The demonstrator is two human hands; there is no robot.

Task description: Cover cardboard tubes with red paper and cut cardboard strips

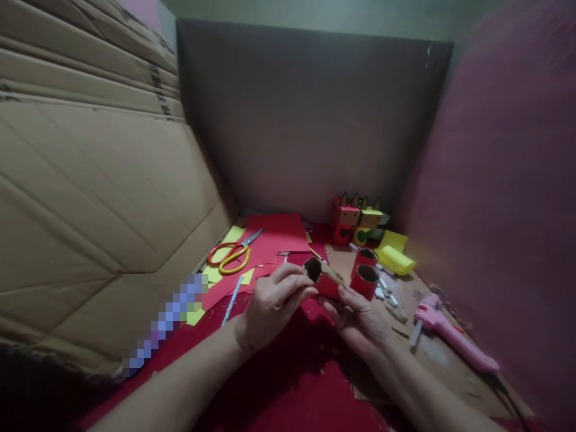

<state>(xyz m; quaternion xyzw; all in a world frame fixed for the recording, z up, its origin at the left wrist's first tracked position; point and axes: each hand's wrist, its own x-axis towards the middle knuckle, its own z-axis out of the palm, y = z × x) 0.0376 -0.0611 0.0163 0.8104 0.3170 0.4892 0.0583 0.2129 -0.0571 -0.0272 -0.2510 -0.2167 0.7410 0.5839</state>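
Observation:
Both hands hold a short cardboard tube (320,273) partly wrapped in red paper, just above the red paper sheet (288,384) covering the work surface. My left hand (274,306) pinches the tube's open brown end with its fingers closed. My right hand (357,318) cups the red-covered side from below, fingers curled round it. Two red-wrapped tubes (365,273) stand upright just behind my right hand.
Orange-and-yellow scissors (231,255) lie at the left on red and yellow paper. A pink glue gun (450,333) lies at the right. A yellow roll (396,259) and small paper-covered figures (355,221) sit at the back. Cardboard walls (99,198) enclose the space.

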